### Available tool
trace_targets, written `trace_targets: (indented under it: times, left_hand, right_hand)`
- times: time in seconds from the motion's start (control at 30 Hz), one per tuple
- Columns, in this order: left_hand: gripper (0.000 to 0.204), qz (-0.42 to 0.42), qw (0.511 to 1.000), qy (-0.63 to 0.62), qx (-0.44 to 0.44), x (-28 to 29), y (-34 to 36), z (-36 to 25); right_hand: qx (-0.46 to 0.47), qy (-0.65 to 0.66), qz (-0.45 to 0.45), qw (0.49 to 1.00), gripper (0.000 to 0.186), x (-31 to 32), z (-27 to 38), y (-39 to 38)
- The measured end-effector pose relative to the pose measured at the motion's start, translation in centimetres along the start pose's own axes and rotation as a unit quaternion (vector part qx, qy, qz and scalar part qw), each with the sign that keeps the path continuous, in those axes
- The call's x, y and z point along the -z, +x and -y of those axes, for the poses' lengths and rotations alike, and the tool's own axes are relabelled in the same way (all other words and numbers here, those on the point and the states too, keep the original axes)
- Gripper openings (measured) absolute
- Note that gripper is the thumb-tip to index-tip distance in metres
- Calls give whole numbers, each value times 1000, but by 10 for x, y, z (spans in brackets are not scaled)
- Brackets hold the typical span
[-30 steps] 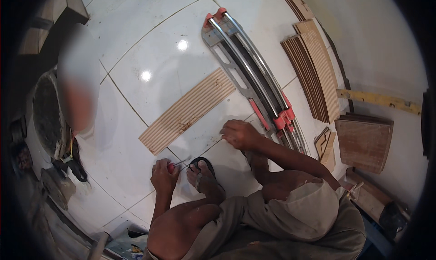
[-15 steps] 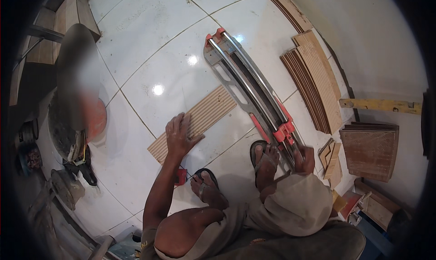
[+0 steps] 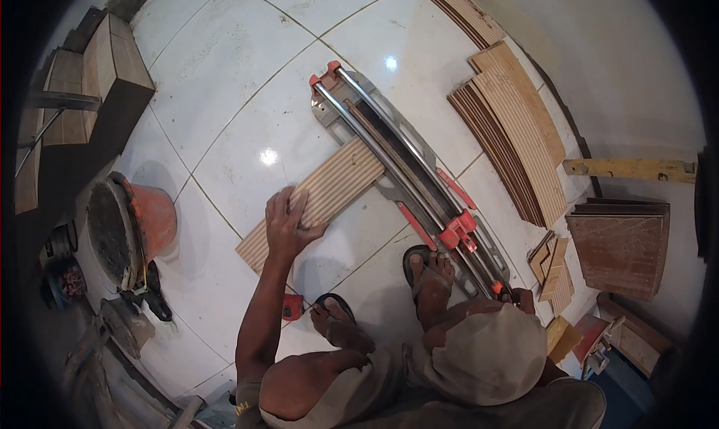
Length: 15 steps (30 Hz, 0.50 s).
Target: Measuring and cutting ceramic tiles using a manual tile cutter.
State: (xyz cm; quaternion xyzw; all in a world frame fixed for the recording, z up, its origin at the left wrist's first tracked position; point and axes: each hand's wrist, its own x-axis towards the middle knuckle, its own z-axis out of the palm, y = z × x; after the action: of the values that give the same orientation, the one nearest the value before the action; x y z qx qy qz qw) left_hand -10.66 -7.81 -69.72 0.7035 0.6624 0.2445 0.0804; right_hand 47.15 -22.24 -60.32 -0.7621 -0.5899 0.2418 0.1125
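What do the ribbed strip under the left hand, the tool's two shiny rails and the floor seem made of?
Ribbed strip: perhaps ceramic or wood, matt; its tan, wood-like grooves leave it open.
Rails: metal, probably steel or chrome-plated, polished, judging by the bright silvery highlights.
Floor: likely glazed ceramic or porcelain tile, glossy, from the light reflections and joint lines.

The bare right hand (image 3: 523, 300) is partly hidden behind the grey-beige clothed knee (image 3: 490, 354), its grip unclear; the ribbed beige rectangular tile (image 3: 337, 178) ends unseen under a round silver rail (image 3: 348, 119); the upper edge crops brown ribbed strips (image 3: 458, 11).
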Motion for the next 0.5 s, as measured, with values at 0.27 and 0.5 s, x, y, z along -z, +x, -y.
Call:
trace_targets:
  times: [0.27,0.5]
  left_hand:
    - [80,18,999,-32,11,-39,87,-8]
    - [87,26,999,-13,-15,-49,110,-13]
  right_hand:
    - [-338,206,55,916,40,-6,-39,-18]
    - [-492,305,27,815,41,-6,-30,-9]
